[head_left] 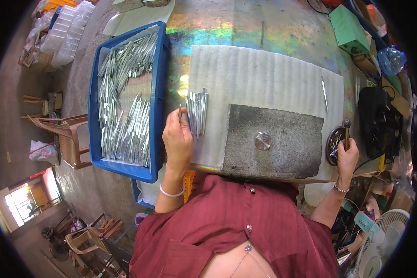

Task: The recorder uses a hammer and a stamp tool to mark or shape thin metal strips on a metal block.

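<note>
My left hand (178,141) is closed at the left edge of the white foam sheet (264,69). Between its fingertips is the end of a thin metal rod (180,110); the rest is hidden by the hand. Right beside it lies a bundle of slim silvery rods (198,113). My right hand (347,155) grips a small hammer (347,127), head up, over a dark round dish (331,147) of tiny shiny parts. Between the hands sits a grey stone slab (282,160) with a round metal disc (262,141) on it.
To the left stands a blue tray (158,83) with many silvery rods. A single rod (324,95) lies on the foam's right side. Beyond are a green box (349,30), a black bag (377,120) and a plastic bottle (390,60). A fan (382,241) stands at lower right.
</note>
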Motion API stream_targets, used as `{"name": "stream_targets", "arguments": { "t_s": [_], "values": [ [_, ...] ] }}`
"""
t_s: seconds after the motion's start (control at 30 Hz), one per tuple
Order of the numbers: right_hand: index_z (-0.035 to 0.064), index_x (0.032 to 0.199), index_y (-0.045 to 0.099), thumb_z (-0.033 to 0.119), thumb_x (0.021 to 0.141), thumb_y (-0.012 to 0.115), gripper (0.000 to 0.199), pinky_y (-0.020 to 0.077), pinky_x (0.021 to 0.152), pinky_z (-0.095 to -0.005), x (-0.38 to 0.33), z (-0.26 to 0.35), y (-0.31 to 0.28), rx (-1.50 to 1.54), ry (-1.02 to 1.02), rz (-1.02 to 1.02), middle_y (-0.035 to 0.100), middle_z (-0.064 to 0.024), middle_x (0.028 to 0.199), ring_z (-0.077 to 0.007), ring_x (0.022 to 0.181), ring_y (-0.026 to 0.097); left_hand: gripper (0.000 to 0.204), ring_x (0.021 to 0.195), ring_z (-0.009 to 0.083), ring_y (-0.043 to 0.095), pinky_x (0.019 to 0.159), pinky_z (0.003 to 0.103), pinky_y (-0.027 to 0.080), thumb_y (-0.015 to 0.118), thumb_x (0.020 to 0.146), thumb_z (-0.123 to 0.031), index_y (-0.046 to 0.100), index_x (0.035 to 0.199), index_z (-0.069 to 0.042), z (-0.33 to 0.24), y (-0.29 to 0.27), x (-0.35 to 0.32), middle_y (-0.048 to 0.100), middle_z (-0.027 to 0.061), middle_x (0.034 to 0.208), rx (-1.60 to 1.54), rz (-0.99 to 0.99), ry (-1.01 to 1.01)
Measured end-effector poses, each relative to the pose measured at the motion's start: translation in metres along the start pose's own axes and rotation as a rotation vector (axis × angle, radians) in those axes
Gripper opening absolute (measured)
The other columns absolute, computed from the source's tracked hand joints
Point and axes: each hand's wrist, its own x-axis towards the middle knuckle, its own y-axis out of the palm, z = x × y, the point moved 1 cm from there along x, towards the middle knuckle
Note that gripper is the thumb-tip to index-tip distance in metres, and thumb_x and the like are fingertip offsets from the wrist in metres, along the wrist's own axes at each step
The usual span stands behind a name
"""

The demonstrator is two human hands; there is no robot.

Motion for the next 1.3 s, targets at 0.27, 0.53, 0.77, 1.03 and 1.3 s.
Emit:
{"name": "stream_targets", "arguments": {
  "t_s": [0.27,0.53,0.77,1.03,1.3],
  "values": [
    [-0.0026,0.087,0.055,0.008,0.082,0.061,0.013,0.0437,0.063,-0.0264,0.003,-0.022,-0.001,0.226,0.006,-0.03,0.059,-0.004,0.073,-0.0103,0.068,0.054,0.016,0.057,0.0238,0.06,0.053,0.033,0.047,0.047,0.093,-0.007,0.056,0.103,0.002,-0.024,-0.002,-0.002,0.061,0.0169,0.081,-0.224,0.122,-0.141],
    [0.0039,0.092,0.058,0.004,0.085,0.062,0.009,0.0388,0.054,-0.0167,-0.001,-0.023,0.004,0.747,0.038,-0.063,0.06,-0.0005,0.079,-0.0041,0.063,0.052,0.02,0.051,0.002,0.041,0.047,0.016,0.033,0.047,0.097,-0.015,0.057,0.103,0.002,-0.052,-0.036,-0.005,0.058,0.0034,0.074,-0.828,0.265,-0.208],
    [0.0025,0.104,0.059,0.004,0.086,0.061,0.017,0.0272,0.037,-0.0134,-0.01,0.004,0.008,0.896,0.161,-0.022,0.06,-0.0014,0.079,0.0013,0.046,0.04,0.007,0.069,0.0265,0.06,0.068,0.038,0.053,0.058,0.09,-0.01,0.053,0.089,-0.005,-0.156,-0.047,0.0,0.059,0.0142,0.083,-1.638,0.589,0.615],
    [0.0031,0.105,0.058,0.003,0.088,0.058,0.017,0.0247,0.036,-0.0137,-0.018,-0.002,0.013,0.995,0.129,0.081,0.058,-0.0017,0.081,0.0009,0.045,0.036,0.034,0.082,0.0262,0.06,0.071,0.034,0.048,0.056,0.089,-0.031,0.065,0.09,0.002,-0.205,-0.032,-0.045,0.062,0.0199,0.095,-1.88,0.166,0.402],
    [0.0046,0.103,0.059,0.004,0.087,0.06,0.016,0.025,0.036,-0.0142,-0.021,0.006,0.014,0.934,0.126,0.104,0.058,-0.0017,0.081,0.0007,0.044,0.035,0.038,0.086,0.0264,0.059,0.076,0.035,0.047,0.048,0.092,-0.033,0.063,0.094,0.001,-0.22,-0.001,-0.078,0.059,0.0211,0.102,-1.816,0.205,0.429]
  ]
}}
